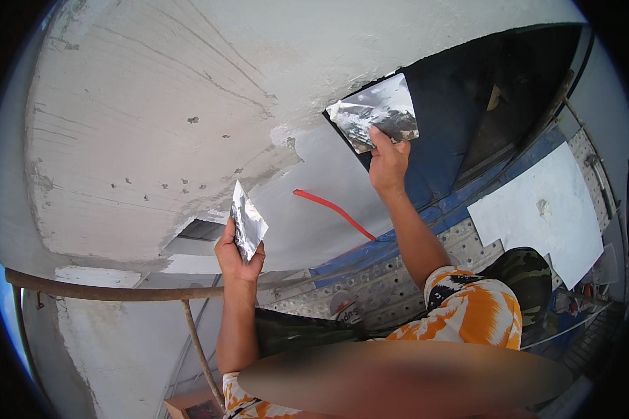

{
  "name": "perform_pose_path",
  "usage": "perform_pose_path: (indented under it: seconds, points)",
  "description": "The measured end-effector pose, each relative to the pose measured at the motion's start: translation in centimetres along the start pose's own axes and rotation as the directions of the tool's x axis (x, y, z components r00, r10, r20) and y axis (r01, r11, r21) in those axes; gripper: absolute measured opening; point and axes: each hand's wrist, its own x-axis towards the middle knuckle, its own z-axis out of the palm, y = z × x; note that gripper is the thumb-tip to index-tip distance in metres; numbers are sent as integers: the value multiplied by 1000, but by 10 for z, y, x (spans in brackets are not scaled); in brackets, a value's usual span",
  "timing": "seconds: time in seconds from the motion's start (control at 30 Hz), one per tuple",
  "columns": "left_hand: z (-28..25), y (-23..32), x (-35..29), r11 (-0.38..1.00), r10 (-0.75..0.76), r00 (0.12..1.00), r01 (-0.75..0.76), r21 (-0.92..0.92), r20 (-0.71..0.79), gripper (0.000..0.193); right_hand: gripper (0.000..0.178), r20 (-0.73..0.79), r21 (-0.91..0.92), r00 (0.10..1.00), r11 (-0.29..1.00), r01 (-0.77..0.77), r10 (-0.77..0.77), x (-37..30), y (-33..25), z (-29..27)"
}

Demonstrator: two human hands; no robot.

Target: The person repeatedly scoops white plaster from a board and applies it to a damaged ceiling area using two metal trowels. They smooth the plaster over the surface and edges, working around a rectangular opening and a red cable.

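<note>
A plaster-smeared trowel [379, 112] is pressed flat to the white wall [154, 105], clamped under the right hand [388, 164] fingers beside the dark opening's [510, 91] edge. A second, smaller blade [247, 223] is gripped upright in the closed left hand [237, 258]. Wet plaster may drop if the trowel tilts. Open wall lies left of the fingers; a rusty rail [105, 290] bounds the space below.

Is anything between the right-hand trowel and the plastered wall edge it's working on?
Nothing visible: the right hand holds its trowel blade flat against the wall edge. The left hand holds its own trowel clear, lower down.
</note>
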Motion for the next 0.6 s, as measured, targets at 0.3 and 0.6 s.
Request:
perform_pose_path:
  seconds: [0.3,0.6]
  points:
    - [2,30,-11,980,-78,939,133,-145,336,23,34,692,-661,679,594,458,247,-52,12,17]
    - [3,49,-33,959,273,962,-274,74,26,15,20,-141,-180,989,981,-76,51,101,5,-79]
